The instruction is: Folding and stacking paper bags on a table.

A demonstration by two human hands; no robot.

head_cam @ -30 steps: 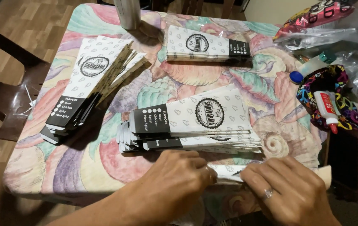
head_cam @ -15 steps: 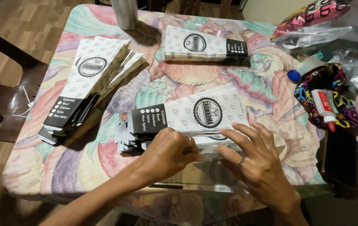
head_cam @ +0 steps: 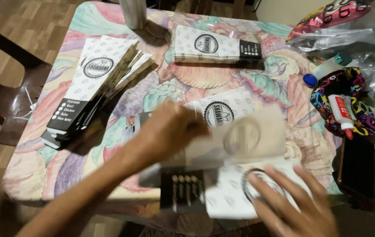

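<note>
Sleeves: since a moment ago the left hand (head_cam: pixel 170 131) has lifted a blurred flat paper sleeve (head_cam: pixel 240 140), fingers gripping it, while the open right hand (head_cam: pixel 292 206) presses another sleeve (head_cam: pixel 227 197) at the tabletop's (head_cam: pixel 284 87) near edge.

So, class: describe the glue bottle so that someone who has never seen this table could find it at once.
Start at the table with the pastel shell-pattern cloth and go to its right edge. There a multicoloured pouch lies, and the glue bottle rests on it. It is the only small white bottle with a red label and red tip; the nearby flat cartons are white and black.
</note>
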